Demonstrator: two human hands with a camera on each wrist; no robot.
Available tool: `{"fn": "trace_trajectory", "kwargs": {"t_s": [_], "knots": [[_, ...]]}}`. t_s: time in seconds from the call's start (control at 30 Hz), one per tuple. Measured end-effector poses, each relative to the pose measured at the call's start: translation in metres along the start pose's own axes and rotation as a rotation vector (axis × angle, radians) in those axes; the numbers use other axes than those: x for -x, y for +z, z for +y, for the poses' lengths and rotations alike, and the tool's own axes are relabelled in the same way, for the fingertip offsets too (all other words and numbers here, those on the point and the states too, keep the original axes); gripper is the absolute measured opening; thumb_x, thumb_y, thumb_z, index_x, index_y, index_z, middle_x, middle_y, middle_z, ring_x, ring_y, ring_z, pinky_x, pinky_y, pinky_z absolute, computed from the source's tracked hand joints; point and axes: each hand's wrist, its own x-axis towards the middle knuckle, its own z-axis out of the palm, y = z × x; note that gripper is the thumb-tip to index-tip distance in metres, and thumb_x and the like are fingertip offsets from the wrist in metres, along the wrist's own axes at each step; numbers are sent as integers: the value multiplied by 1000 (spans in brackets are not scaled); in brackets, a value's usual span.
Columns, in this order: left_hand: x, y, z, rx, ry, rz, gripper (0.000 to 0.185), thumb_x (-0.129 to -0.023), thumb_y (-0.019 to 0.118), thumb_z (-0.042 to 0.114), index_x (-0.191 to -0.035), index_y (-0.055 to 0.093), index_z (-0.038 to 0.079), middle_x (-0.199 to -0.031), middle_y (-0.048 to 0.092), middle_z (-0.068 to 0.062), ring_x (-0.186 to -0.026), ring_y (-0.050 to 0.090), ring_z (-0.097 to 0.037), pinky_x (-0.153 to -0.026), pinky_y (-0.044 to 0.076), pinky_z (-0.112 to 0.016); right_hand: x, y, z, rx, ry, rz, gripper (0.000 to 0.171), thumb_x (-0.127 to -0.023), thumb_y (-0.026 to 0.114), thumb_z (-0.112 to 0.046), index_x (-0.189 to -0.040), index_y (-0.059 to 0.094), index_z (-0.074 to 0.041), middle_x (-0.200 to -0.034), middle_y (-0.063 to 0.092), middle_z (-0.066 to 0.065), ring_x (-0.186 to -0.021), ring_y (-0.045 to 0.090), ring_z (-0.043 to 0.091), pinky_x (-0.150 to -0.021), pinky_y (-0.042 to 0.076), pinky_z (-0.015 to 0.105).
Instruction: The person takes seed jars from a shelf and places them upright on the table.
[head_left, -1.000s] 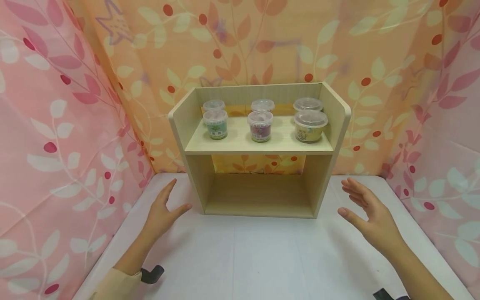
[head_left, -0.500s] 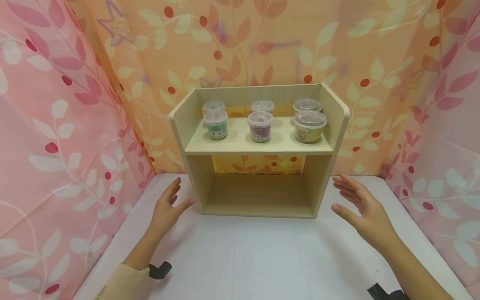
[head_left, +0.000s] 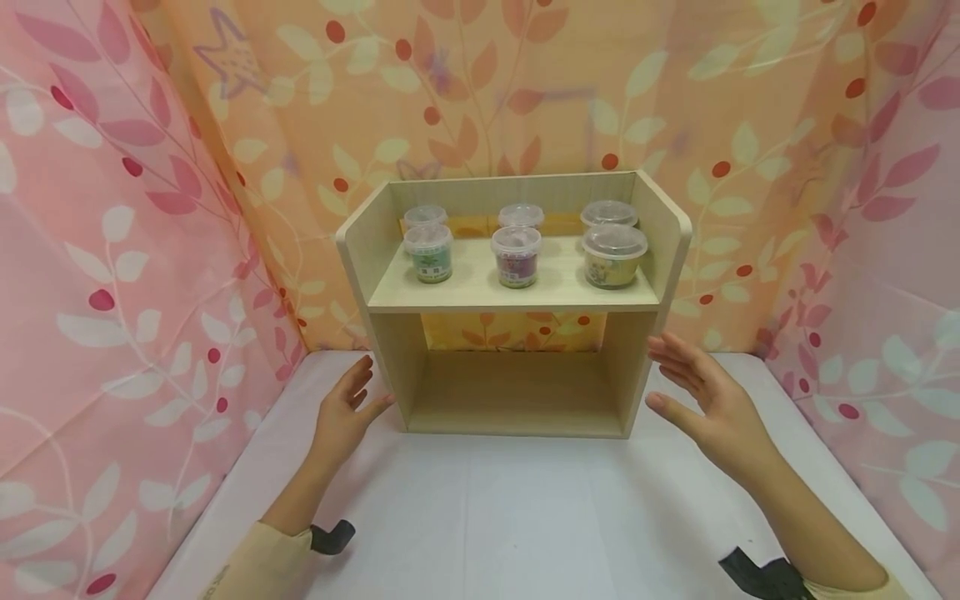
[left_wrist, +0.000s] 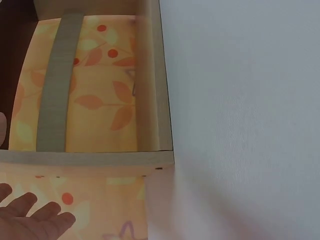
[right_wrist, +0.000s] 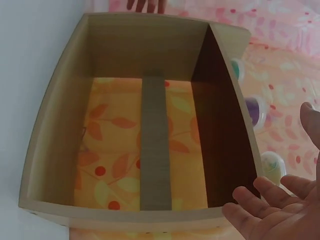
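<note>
A light wooden two-level shelf unit (head_left: pixel 517 304) stands on the white table (head_left: pixel 525 517) against the leaf-patterned curtain. My left hand (head_left: pixel 347 408) is spread just beside its left wall, thumb close to the lower front corner. My right hand (head_left: pixel 701 398) is spread beside the right wall, fingers straight. Neither hand plainly touches the wood. On the upper board stand lidded plastic cups: a green one (head_left: pixel 429 252), a purple one (head_left: pixel 515 256), a yellow one (head_left: pixel 614 256), with several more behind. The right wrist view shows the shelf's (right_wrist: pixel 150 130) bare lower bay and my right hand's fingers (right_wrist: pixel 267 210).
Patterned curtains (head_left: pixel 112 250) close in the table on the left, back and right. The left wrist view shows the shelf's wall edge (left_wrist: pixel 155 85) and white tabletop (left_wrist: pixel 240 110) beside it. Black wrist straps (head_left: pixel 333 536) sit on both forearms.
Both hands have moved forward and inward, closing in on the two side walls of the shelf unit. The shelf and cups have not moved.
</note>
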Motion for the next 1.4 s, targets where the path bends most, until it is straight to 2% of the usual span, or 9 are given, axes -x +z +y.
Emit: {"fn": "trace_trajectory", "kwargs": {"t_s": [0.07, 0.17, 0.37, 0.53, 0.67, 0.9, 0.97, 1.13, 1.4], "knots": [[-2, 2, -8, 9, 10, 8, 82, -88, 83, 21, -157, 40, 9, -160, 43, -14, -145, 43, -39, -114, 39, -54, -3, 2, -4, 3, -1, 0, 76, -89, 76, 1, -156, 41, -10, -147, 56, 9, -134, 52, 3, -105, 41, 9], [-3, 6, -10, 35, 7, 24, 79, -88, 83, 20, -156, 43, 11, -159, 46, -10, -144, 46, -35, -114, 41, -51, -9, 4, -9, -17, -7, -2, 77, -89, 76, 2, -156, 41, -13, -148, 56, 4, -136, 52, 5, -106, 41, 10], [-6, 12, -15, 77, 19, 45, 76, -88, 83, 20, -154, 46, 11, -158, 48, -9, -142, 49, -34, -111, 44, -49, -23, 10, -19, -56, -5, -14, 76, -90, 76, -1, -156, 42, -17, -149, 55, 7, -137, 51, 6, -107, 41, 12], [-9, 16, -17, 108, 34, 50, 73, -89, 82, 21, -153, 48, 10, -156, 50, -9, -140, 50, -34, -110, 44, -49, -33, 12, -26, -69, -21, -15, 75, -90, 77, -1, -155, 43, -14, -148, 56, 8, -137, 51, 6, -108, 41, 12], [-8, 18, -18, 112, 34, 62, 71, -89, 82, 19, -151, 50, 6, -154, 52, -11, -137, 53, -34, -106, 48, -37, -42, 15, -31, -100, -26, -20, 72, -90, 76, -1, -154, 43, -7, -148, 55, 14, -136, 52, 8, -109, 41, 13], [-7, 20, -23, 132, 24, 74, 66, -90, 80, 13, -149, 52, 4, -149, 56, -14, -133, 57, -33, -102, 52, -32, -64, 20, -45, -130, 3, -45, 72, -92, 77, -8, -155, 41, -6, -150, 54, 13, -138, 52, 23, -108, 44, 16], [-7, 20, -25, 151, 25, 72, 65, -91, 79, 11, -149, 52, 4, -148, 57, -15, -132, 58, -33, -99, 54, -28, -71, 21, -50, -150, 11, -53, 73, -92, 77, -9, -155, 40, -6, -150, 53, 13, -138, 51, 25, -108, 44, 17], [-7, 22, -27, 159, 11, 76, 60, -91, 78, 8, -146, 54, 3, -141, 62, -18, -128, 61, -34, -89, 54, -13, -90, 24, -61, -219, 57, -79, 72, -94, 76, -12, -155, 40, -6, -151, 52, 14, -139, 51, 28, -109, 46, 24], [-9, 26, -30, 131, -24, 88, 55, -91, 78, 8, -142, 58, 0, -134, 66, -20, -125, 63, -34, -88, 54, -12, -120, 34, -78, -214, 121, -112, 80, -93, 78, -25, -158, 36, -10, -155, 49, 8, -143, 47, 24, -119, 39, 42]]}}
